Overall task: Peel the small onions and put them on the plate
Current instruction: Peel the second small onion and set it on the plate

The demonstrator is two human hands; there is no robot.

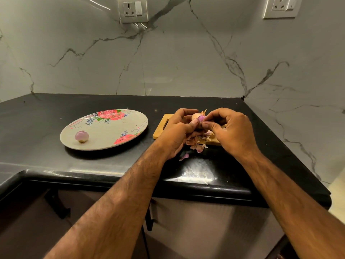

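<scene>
Forearms (130, 202) reach over counter (112, 165) edge; left hand (179, 131) grips small onion (197, 116), right hand (231, 131) pinches its skin (204, 111). Risk: slippery bulb squirts free, rolls off counter.

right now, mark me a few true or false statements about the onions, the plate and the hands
1. One peeled onion lies on the plate. True.
2. The left hand and right hand both grip the held onion above the cutting board. True.
3. The plate sits on top of the cutting board. False: it rests on the counter, to the left of the board.
4. The held onion is fully peeled. False: dry tan skin still covers part of it.
5. Loose skins lie on the board and counter under the hands. True.
</scene>
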